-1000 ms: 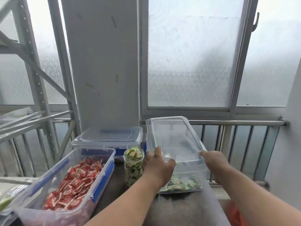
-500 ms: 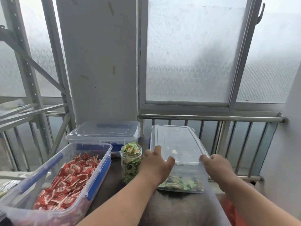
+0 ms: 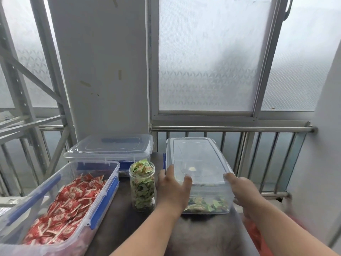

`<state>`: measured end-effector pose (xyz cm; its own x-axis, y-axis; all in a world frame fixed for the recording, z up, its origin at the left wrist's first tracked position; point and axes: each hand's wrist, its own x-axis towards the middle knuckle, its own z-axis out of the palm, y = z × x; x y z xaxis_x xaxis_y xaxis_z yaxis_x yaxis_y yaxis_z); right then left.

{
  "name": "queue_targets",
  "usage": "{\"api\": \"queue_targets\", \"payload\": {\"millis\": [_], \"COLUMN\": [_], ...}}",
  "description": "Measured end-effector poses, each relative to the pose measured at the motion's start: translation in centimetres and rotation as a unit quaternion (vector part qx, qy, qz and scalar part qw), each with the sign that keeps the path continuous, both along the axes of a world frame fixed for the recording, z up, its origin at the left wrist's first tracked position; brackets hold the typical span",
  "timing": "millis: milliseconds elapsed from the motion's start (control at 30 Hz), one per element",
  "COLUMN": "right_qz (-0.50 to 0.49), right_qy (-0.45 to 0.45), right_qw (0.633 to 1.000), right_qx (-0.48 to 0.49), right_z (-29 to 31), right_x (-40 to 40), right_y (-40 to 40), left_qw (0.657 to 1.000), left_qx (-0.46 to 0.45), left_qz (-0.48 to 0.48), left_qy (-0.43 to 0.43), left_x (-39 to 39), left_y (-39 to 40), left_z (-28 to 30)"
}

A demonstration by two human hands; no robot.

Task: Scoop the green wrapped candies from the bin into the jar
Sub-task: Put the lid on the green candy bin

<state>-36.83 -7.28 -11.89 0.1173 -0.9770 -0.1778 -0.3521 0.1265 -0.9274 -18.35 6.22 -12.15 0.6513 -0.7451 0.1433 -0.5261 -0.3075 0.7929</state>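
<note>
The left hand (image 3: 172,189) covers the near left corner of the clear bin (image 3: 206,193) right of centre, so whether its fingers (image 3: 170,170) press the lid (image 3: 195,157) or hook its edge cannot be told; they lie spread and fairly straight over the rim. The right hand (image 3: 241,191) meets the bin's near right corner, its thumb on the lid edge, while the remaining fingers are hidden behind the wall, and how tightly they curl cannot be told. Both forearms run out of the bottom edge. The green wrapped candies (image 3: 206,205) show only as a thin layer through the bin's front wall, blurred by the plastic; a pale spot under the lid cannot be made out. The jar (image 3: 142,185), open and heaped with green candies, stands just left of the left hand, near it but whether touching is unclear. At lower left an open bin of red candies (image 3: 60,202) is cut off by the frame edge. Behind it sits a lidded container (image 3: 110,148) whose dark contents are hard to read. Everything rests on a dark table (image 3: 118,224). Behind stand a white pillar (image 3: 99,67), frosted windows (image 3: 208,56), a metal railing (image 3: 234,129) and, at upper left, a grey rack frame (image 3: 20,84). Something red-orange at lower right is smeared.
</note>
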Motion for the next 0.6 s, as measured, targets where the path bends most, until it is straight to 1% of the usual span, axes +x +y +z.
{"api": "queue_targets", "payload": {"millis": [33, 100, 167, 233, 300, 433, 600], "right_qz": [-0.009, -0.040, -0.051, -0.046, -0.051, -0.050, -0.021], "right_qy": [-0.013, -0.008, 0.006, 0.003, -0.018, -0.085, -0.155], "right_qw": [1.000, 0.997, 0.991, 0.987, 0.987, 0.991, 0.985], "right_qx": [-0.010, -0.067, -0.122, -0.153, -0.150, -0.089, -0.074], "right_z": [-0.2, -0.3, -0.3, -0.5, -0.9, -1.3, -1.8], "right_x": [0.0, -0.1, -0.2, 0.1, 0.4, 0.4, 0.0], "right_y": [0.3, 0.8, 1.1, 1.2, 1.2, 0.9, 0.0], "left_qw": [0.999, 0.997, 0.994, 0.992, 0.992, 0.992, 0.984], "left_qx": [-0.026, -0.054, -0.061, -0.054, -0.029, 0.027, -0.023], "left_qz": [0.012, 0.030, 0.039, 0.042, 0.044, 0.037, 0.039], "left_qy": [0.015, 0.053, 0.085, 0.105, 0.118, 0.119, 0.172], "left_x": [-0.1, -0.3, -0.5, -0.5, -0.4, 0.3, 0.3], "left_y": [0.1, 0.1, 0.1, 0.0, -0.3, -0.8, -1.2], "left_z": [-0.3, -0.6, -0.6, -0.6, -0.4, 0.0, 0.1]}}
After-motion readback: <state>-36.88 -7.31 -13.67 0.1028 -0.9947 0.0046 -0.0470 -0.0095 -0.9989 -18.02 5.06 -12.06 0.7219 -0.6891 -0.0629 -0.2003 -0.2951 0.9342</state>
